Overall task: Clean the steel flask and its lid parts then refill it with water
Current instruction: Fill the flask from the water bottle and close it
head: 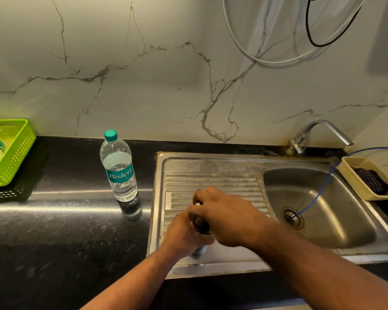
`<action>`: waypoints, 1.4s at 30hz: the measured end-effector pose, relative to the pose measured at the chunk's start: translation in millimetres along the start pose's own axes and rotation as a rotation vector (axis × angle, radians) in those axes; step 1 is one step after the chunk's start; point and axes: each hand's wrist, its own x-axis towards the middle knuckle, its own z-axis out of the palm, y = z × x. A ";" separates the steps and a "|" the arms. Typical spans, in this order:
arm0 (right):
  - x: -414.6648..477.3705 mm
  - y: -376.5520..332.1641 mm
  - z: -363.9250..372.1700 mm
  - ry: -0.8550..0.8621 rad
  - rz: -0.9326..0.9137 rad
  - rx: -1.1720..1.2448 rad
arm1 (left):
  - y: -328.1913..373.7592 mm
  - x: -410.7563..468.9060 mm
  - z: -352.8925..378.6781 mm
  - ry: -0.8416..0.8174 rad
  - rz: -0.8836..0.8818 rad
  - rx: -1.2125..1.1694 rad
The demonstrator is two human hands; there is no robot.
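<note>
The steel flask (199,250) stands over the sink's drainboard (213,182), mostly hidden by both hands. My left hand (184,233) grips its body from the left. My right hand (224,218) is curled over the top, around the dark lid (201,225), of which only a black rim shows. A plastic water bottle (119,168) with a teal cap and label stands upright on the black counter, left of the sink.
The sink basin (318,202) lies to the right, with a drain, a blue tube (323,189) running into it and a steel tap (318,133) behind. A beige tray (354,177) holding a dark scrubber sits at the far right. A green basket (14,153) stands at the far left.
</note>
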 end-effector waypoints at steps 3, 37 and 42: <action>11.0 -10.5 -1.9 0.017 0.152 0.002 | 3.4 -1.5 -1.3 -0.012 -0.007 0.038; 3.4 63.9 1.9 0.472 -0.226 1.163 | 93.2 16.3 -58.1 -0.426 0.201 -0.426; 1.2 71.8 12.7 0.610 -0.172 1.178 | 94.6 15.1 -26.4 -0.154 0.244 -0.502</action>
